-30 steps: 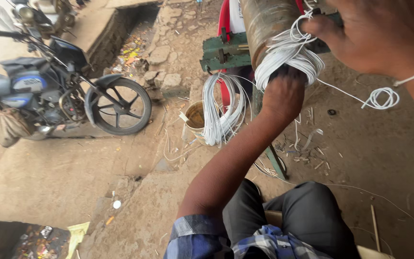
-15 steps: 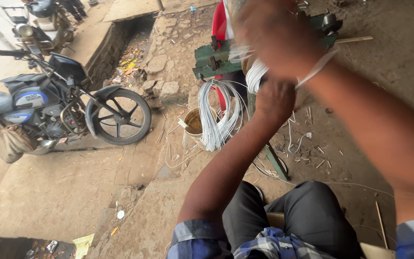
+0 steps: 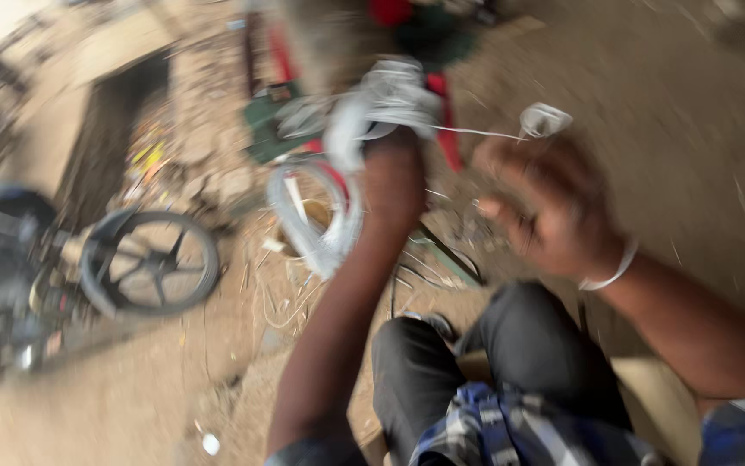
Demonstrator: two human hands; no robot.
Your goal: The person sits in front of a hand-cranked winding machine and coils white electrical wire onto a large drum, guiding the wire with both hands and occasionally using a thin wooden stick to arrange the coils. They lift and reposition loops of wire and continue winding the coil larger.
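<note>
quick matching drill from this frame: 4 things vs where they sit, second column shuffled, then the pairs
Things:
1. left hand
2. right hand
3. motorcycle wheel
4. plaid shirt

Places:
A. left side, on the dirt ground
B. bottom edge, below the dark trousers
C. centre, gripping the white wire bundle
D. right of centre, a white band at its wrist, just below a small white wire loop

Pairs: 1-C, 2-D, 3-A, 4-B

The frame is motion-blurred, so whether the right hand pinches the strand cannot be told.
</note>
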